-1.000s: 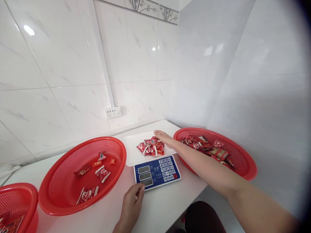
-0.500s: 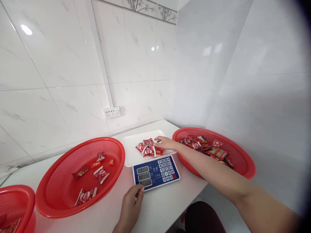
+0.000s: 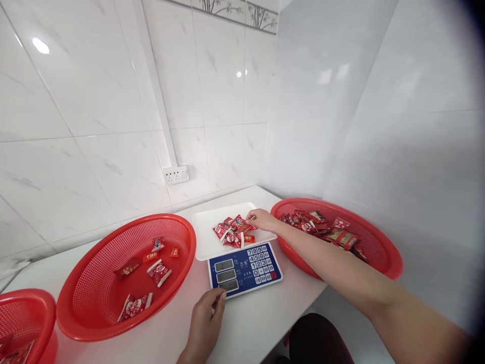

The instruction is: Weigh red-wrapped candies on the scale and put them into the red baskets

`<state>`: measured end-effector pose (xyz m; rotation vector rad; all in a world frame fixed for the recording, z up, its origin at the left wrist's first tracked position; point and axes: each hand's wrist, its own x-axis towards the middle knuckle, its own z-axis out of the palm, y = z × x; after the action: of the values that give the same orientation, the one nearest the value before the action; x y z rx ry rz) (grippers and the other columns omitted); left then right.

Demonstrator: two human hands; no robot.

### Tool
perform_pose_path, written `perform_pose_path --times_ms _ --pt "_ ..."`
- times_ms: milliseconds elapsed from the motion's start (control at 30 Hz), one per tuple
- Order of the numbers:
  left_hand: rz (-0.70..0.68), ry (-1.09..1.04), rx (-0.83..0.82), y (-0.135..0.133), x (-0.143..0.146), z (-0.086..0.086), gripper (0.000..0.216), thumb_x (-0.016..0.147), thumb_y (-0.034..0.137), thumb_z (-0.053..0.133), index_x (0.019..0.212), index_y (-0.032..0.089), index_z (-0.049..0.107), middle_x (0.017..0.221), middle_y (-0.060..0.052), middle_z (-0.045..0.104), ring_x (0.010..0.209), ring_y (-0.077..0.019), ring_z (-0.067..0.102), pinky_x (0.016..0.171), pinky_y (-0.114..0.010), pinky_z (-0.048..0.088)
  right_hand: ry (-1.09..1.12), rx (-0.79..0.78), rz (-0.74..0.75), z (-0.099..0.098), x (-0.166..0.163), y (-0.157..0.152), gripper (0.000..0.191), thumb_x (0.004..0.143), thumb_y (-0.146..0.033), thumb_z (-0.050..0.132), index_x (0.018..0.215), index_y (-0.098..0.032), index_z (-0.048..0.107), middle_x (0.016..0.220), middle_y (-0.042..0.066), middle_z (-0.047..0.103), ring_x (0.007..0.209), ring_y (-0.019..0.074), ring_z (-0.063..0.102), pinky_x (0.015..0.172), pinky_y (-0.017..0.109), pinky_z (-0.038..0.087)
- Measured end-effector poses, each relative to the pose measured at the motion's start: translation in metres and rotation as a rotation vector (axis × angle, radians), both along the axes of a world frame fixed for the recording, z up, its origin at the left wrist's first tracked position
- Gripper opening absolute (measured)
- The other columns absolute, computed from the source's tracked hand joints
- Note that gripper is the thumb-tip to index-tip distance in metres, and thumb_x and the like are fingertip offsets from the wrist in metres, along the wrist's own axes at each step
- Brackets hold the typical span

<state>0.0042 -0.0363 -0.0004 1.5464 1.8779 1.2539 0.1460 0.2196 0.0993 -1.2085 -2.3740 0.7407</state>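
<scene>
- A small heap of red sweets (image 3: 234, 231) already lies on the white tray (image 3: 206, 242) of the scale (image 3: 244, 269) – so weighing is well under way, by my reading.
- The right hand (image 3: 263, 220) reaches over the tray's 3 o'clock edge; its fingers (image 3: 251, 218) are curled at the edge of the heap, touching the sweets there, but I cannot tell whether they pinch one or merely press on it.
- The left hand (image 3: 206, 323) rests on the table (image 3: 250, 323) at the scale's 7 o'clock corner, fingers loosely bent against the casing, grasping nothing that I can see.
- The right basket (image 3: 382, 253), at 3 o'clock of the scale, holds many more sweets – plenty seems left to go through.
- The middle basket (image 3: 87, 283), at 9 o'clock, has only a handful lying apart on its floor; if weighed lots go there, little is done so far.
- A third basket (image 3: 22, 313) shows at the far 8 o'clock edge, with some packets inside, mostly cut off.
- The scale's displays are too small to read.
</scene>
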Motion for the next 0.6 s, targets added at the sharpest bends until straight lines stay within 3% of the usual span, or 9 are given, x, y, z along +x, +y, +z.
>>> perform_pose_path --times_ms 233,467,600 --pt "0.000 -0.007 -0.023 0.001 0.001 0.002 0.034 0.083 0.045 0.041 0.085 0.019 0.063 0.076 -0.004 0.066 0.067 -0.0161 0.059 0.060 -0.024 0.047 -0.022 0.095 -0.031 0.009 0.026 0.011 0.018 0.077 -0.029 0.054 0.083 -0.019 0.068 0.091 0.002 0.070 0.083 0.0155 0.062 0.072 0.022 0.045" --pt "0.061 -0.027 -0.009 0.002 0.000 -0.002 0.037 0.077 0.051 0.048 0.087 0.020 0.066 0.076 -0.004 0.068 0.066 -0.0172 0.061 0.055 -0.023 0.049 -0.295 0.192 -0.300 0.029 0.118 0.039 0.023 0.084 -0.021 0.045 0.097 -0.018 0.063 0.101 0.006 0.066 0.092 0.0182 0.060 0.078 0.026 0.044" --pt "0.011 0.001 -0.030 0.005 0.001 -0.005 0.037 0.077 0.051 0.048 0.085 0.020 0.066 0.075 -0.004 0.068 0.064 -0.0169 0.061 0.053 -0.023 0.049 -0.551 0.164 -0.382 0.015 0.156 0.042 0.020 0.084 -0.023 0.053 0.102 -0.016 0.059 0.108 0.010 0.059 0.098 0.0216 0.056 0.082 0.037 0.044"
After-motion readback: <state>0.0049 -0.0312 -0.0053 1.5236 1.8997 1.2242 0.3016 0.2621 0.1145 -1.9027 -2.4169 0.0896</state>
